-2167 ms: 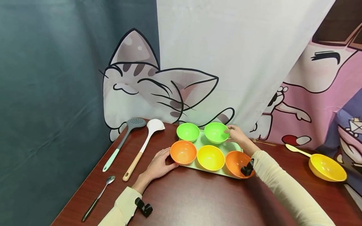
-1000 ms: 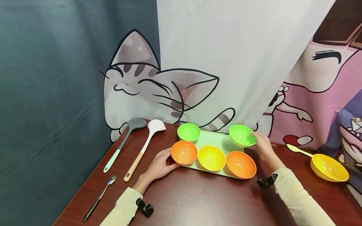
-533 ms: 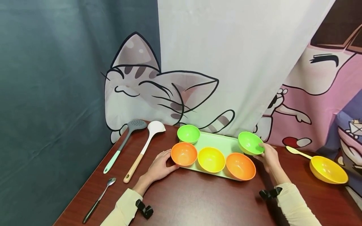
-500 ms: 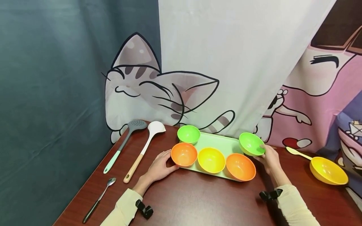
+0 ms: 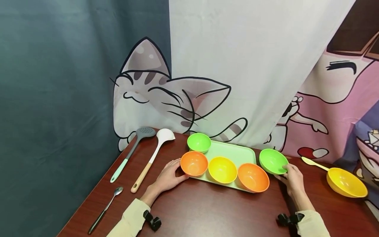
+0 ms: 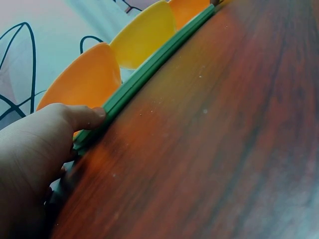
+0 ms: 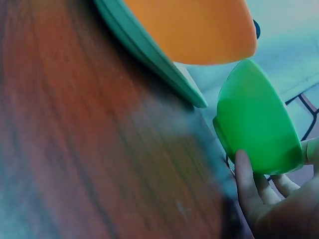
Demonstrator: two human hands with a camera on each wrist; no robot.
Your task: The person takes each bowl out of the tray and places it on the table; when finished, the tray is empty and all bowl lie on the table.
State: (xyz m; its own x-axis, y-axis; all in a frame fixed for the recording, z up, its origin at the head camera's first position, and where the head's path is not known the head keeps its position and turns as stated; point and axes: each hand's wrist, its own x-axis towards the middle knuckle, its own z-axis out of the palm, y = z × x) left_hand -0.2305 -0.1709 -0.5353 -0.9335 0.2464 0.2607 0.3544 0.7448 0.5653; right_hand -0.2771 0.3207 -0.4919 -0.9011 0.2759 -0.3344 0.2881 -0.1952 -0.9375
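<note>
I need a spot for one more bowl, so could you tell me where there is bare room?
Free: back of the tray, behind the yellow bowl; table in front of the tray, between both arms. Crowded: the tray's front row.

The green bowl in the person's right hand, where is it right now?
In the head view the green bowl sits in the right hand, just off the tray's right edge, beside the right orange bowl.

Bench (image 5: pixel 213 210): we see dark red-brown wood grain, polished, faintly glossy.
Green bowl (image 5: pixel 273 161): we see smooth plastic, slight sheen.
Tray (image 5: pixel 234 152): pale green, matt plastic.
Spoon (image 5: pixel 106 209): shiny metal bowl.
Backdrop (image 5: pixel 237 65): printed cloth.
</note>
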